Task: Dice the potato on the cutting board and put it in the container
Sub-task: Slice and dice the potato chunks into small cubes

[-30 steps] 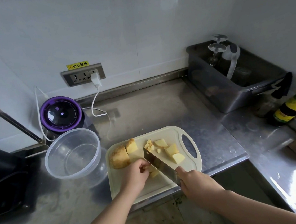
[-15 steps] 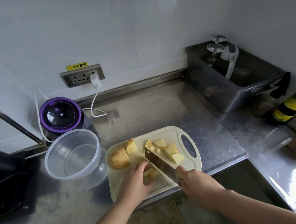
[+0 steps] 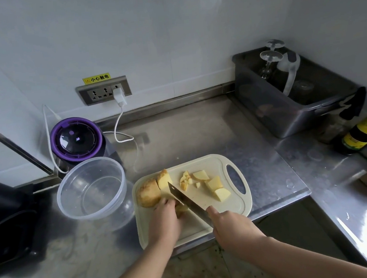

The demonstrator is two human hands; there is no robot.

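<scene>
A cream cutting board (image 3: 228,209) lies on the steel counter. On its left end sits a large uncut potato chunk (image 3: 148,192) with a smaller wedge behind it. Several diced pieces (image 3: 214,186) lie toward the board's handle hole. My left hand (image 3: 165,221) holds down a potato piece (image 3: 181,207) under its curled fingertips. My right hand (image 3: 232,228) grips the handle of a knife (image 3: 186,200), whose blade slants across the board right beside the left fingers. A clear round plastic container (image 3: 91,188) stands left of the board with nothing in it.
A purple-topped appliance (image 3: 76,141) with a white charging cable stands behind the container. A dark bin (image 3: 287,111) with glasses sits at the back right, bottles (image 3: 365,131) beside it. A black object (image 3: 4,221) fills the left edge. The counter's front edge runs under the board.
The knife blade has shifted left toward the big potato chunk. My left hand has moved slightly left on the piece it holds.
</scene>
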